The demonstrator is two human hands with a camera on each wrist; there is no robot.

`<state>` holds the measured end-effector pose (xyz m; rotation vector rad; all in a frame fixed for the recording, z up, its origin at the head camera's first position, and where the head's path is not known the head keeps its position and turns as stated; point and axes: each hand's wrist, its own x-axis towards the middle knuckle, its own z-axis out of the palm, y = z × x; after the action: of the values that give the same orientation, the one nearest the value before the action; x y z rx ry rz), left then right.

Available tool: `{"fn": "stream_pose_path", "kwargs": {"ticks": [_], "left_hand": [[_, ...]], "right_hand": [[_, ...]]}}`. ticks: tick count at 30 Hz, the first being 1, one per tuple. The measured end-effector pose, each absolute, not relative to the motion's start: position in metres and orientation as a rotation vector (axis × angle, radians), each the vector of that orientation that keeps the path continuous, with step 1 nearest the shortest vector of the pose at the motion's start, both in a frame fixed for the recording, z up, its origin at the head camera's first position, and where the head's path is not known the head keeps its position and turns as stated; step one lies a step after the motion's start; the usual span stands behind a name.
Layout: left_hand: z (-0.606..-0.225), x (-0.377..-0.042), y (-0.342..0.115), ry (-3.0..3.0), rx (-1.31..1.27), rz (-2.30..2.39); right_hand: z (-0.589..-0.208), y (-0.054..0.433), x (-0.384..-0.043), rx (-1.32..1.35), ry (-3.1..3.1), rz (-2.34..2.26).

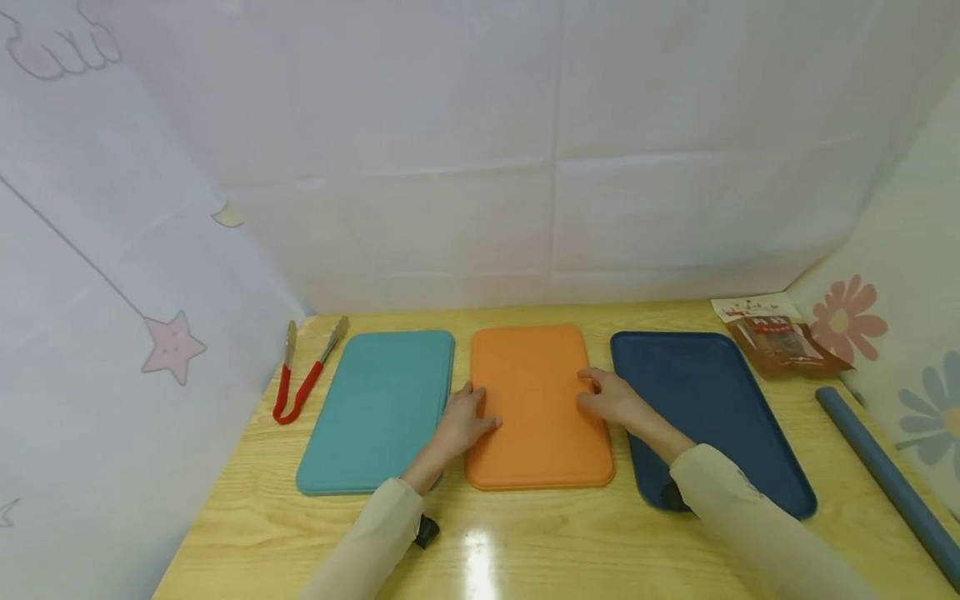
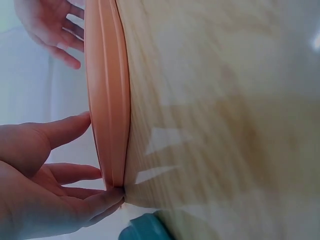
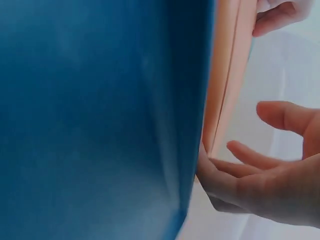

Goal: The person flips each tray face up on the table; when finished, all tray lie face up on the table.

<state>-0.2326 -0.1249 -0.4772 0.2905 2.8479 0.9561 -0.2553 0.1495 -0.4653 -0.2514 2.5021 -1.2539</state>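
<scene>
An orange tray (image 1: pixel 540 408) lies flat on the wooden table, its smooth face up; a layered rim shows in the left wrist view. At its left edge, my left hand (image 1: pixel 461 421) touches the side with its fingertips, the thumb reaching over the top. Across from it, my right hand (image 1: pixel 611 398) rests its fingers along the right edge. Its thumb (image 3: pixel 285 115) stands apart from the surface in the right wrist view. To the left lies a teal tray (image 1: pixel 382 408). Under the right forearm lies a navy blue tray (image 1: pixel 697 392), its raised rim facing up.
Red-handled tongs (image 1: pixel 300 383) lie spread at the table's far left. A packaged brown food bag (image 1: pixel 780 333) sits at the back right corner, with a grey-blue roll (image 1: pixel 885 467) along the right edge. Printed cloth (image 1: pixel 487 167) hangs behind and at both sides of the table (image 1: pixel 570 550).
</scene>
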Motion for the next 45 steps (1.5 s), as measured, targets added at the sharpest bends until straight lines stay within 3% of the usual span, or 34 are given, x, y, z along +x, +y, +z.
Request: {"fn": "stream_pose_path", "kwargs": {"ticks": [8,17,34,45], "left_hand": [[-0.475,-0.232,-0.125,2.84,0.304,0.955],[-0.476,-0.233,-0.13,2.819,0.325,1.013],[-0.463,-0.239,-0.141,2.584,0.387,1.136],[-0.45,-0.194,-0.141,2.587,0.406,0.971]], "right_hand": [[-0.461,0.156,-0.251,-0.007,2.298,-1.547],[-0.454,0.164,-0.244,0.083,2.27,-1.769],[-0.43,0.181,-0.247,-0.108,2.125,-1.923],[-0.422,0.179,-0.251,-0.154,2.043,-1.926]]}}
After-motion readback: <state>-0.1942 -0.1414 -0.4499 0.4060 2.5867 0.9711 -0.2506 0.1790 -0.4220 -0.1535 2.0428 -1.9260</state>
